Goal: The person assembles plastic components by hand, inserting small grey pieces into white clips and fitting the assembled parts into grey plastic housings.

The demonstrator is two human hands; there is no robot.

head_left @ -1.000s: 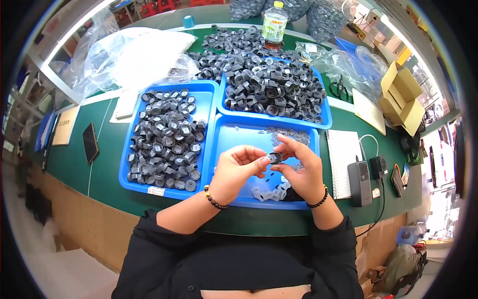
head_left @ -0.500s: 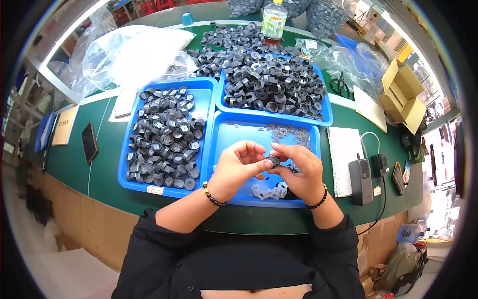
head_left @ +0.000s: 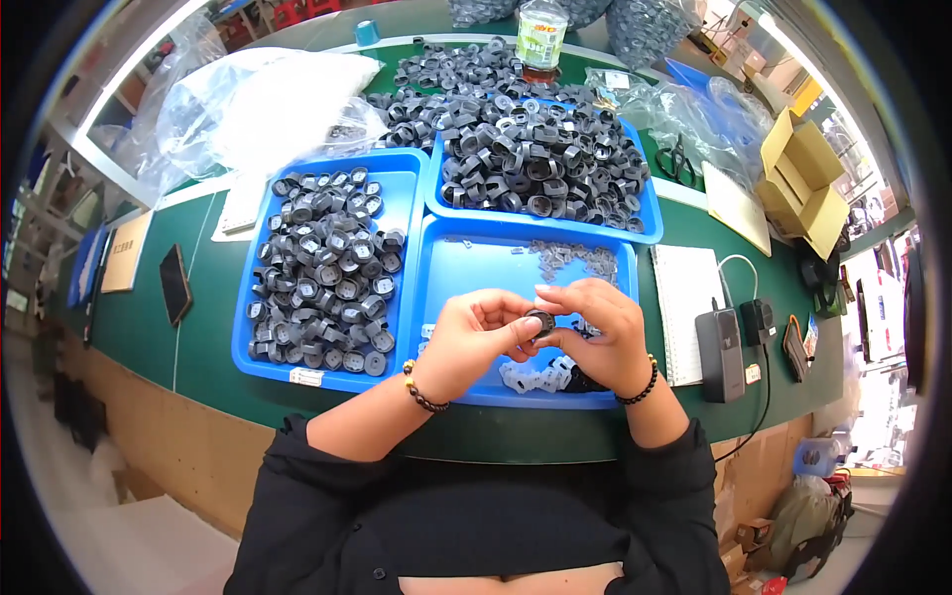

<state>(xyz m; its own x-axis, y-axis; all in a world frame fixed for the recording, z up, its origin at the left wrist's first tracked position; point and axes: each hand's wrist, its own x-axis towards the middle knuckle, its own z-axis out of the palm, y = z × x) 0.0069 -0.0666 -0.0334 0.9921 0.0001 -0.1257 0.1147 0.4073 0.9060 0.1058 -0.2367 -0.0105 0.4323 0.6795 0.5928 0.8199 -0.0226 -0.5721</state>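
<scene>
Between my two hands is a small round dark plastic housing, held above the front blue tray. The thumb and fingers of my left hand are closed on its left side. From the other side my right hand pinches it with thumb and fingertips; whether a smaller part sits in that pinch is hidden. Beneath and around the hands, the tray holds small clear plastic pieces at the back, white flat plates and some black parts at the front.
A left blue tray holds many dark housings with light inserts; a back tray is heaped with more housings. Around them lie a phone, a notebook, a power bank, scissors, a drink bottle and an open carton.
The housing has turned slightly in my fingers, and my left fingers have curled in closer around it. Both hands stay in nearly the same place over the tray.
</scene>
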